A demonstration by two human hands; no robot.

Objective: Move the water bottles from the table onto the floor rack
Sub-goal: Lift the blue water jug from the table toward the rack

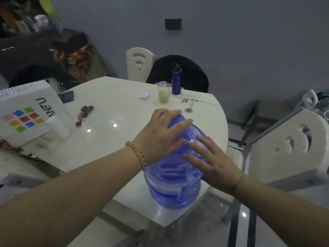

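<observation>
A large blue translucent water bottle (175, 186) stands on the near right edge of the white table (114, 111), tilted slightly away from me. My left hand (160, 136) is wrapped over its neck and cap. My right hand (210, 161) lies flat on its right shoulder, fingers spread. A small dark-blue metal bottle (175, 82) with a black cap stands upright at the table's far edge. No floor rack is in view.
On the table lie a glass jar of green powder (163, 94), keys (83, 114), a dark phone (66, 96), a white cup (59, 126) and a white box with coloured squares (26, 111). White chairs stand at the far side (139, 63) and at my right (288, 145).
</observation>
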